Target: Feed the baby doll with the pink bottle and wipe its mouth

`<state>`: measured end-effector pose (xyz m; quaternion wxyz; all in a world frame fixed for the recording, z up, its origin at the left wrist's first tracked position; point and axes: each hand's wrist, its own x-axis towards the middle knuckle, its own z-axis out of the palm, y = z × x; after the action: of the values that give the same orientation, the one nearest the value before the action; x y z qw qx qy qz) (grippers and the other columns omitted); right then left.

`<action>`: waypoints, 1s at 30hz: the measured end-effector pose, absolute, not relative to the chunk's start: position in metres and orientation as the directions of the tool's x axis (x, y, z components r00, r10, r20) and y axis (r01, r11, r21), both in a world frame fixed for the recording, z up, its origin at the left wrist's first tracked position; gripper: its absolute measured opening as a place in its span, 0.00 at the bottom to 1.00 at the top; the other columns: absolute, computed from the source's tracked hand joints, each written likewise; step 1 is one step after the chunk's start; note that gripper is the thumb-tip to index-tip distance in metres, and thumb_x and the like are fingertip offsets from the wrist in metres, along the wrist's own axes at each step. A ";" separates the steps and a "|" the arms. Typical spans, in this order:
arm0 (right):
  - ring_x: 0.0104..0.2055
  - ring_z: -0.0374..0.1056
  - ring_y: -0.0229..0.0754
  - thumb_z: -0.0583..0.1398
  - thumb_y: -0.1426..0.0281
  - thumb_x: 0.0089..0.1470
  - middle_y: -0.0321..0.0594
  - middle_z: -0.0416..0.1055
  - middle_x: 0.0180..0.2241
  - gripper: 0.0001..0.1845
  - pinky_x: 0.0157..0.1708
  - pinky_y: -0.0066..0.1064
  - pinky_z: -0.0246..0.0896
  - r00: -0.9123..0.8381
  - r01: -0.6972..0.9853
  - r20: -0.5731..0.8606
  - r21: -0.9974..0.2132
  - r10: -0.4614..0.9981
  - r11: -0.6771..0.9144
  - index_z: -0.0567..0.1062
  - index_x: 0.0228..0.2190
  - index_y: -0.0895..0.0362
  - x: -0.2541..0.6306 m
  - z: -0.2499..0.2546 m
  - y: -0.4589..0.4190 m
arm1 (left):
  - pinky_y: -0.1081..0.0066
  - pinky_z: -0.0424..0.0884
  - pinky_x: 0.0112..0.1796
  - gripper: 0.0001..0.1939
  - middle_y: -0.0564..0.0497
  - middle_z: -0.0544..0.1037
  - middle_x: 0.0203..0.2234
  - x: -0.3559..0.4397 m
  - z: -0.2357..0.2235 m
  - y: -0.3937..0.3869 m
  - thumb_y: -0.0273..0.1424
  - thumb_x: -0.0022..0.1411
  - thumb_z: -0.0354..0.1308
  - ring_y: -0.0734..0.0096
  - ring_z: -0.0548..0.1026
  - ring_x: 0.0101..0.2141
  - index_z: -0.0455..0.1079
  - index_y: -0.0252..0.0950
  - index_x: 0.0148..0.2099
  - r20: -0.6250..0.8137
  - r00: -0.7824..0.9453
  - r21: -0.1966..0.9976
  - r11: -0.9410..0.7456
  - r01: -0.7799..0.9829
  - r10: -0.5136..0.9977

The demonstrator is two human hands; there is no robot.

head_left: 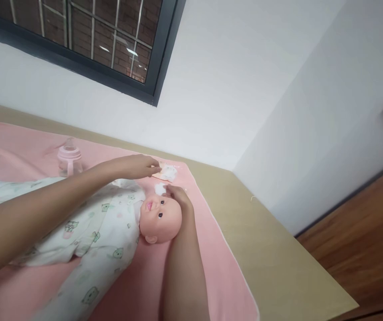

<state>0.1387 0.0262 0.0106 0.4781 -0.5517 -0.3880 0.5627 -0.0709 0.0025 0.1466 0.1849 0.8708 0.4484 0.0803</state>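
Note:
A baby doll in a white printed sleepsuit lies on a pink mat, head to the right. My right hand rests by the doll's head, fingers closed on a white cotton ball pressed near its cheek. My left hand reaches across the doll, fingers pinched together at a small white pack of cotton pads lying on the mat beyond the head.
A pink baby bottle stands on the mat at the back left. The mat covers a tan table set against white walls. A dark-framed window is above, wooden floor to the right.

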 end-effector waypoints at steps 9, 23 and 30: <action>0.21 0.59 0.32 0.62 0.72 0.47 0.31 0.64 0.15 0.07 0.30 0.27 0.58 0.040 -0.015 -0.236 -0.972 0.971 -0.236 0.78 0.30 0.64 0.140 0.017 0.023 | 0.65 0.67 0.46 0.27 0.49 0.75 0.50 -0.127 0.127 -0.021 0.52 0.63 0.44 0.55 0.72 0.48 0.71 0.42 0.53 0.097 0.572 0.516 -0.533 0.671 0.814; 0.45 0.67 0.39 0.66 0.59 0.42 0.41 0.75 0.47 0.17 0.44 0.30 0.59 -0.010 0.131 0.191 -0.973 0.981 0.191 0.81 0.36 0.53 0.156 0.066 0.012 | 0.65 0.69 0.47 0.32 0.46 0.75 0.51 -0.139 0.124 -0.012 0.53 0.59 0.51 0.55 0.73 0.49 0.67 0.38 0.57 0.192 0.485 0.642 -0.484 0.595 0.853; 0.47 0.67 0.40 0.65 0.61 0.49 0.40 0.70 0.52 0.16 0.49 0.35 0.63 -0.277 0.241 0.273 -0.909 0.921 0.341 0.80 0.41 0.50 0.123 0.125 -0.023 | 0.58 0.66 0.51 0.46 0.39 0.69 0.55 -0.121 0.113 -0.013 0.57 0.54 0.56 0.52 0.68 0.54 0.52 0.37 0.66 0.149 0.479 0.835 -0.370 0.408 0.865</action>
<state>0.1226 -0.0234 0.1245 0.4326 -0.4178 -0.6954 0.3934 -0.1214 -0.0128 0.1135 0.3803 0.7711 0.4128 0.3005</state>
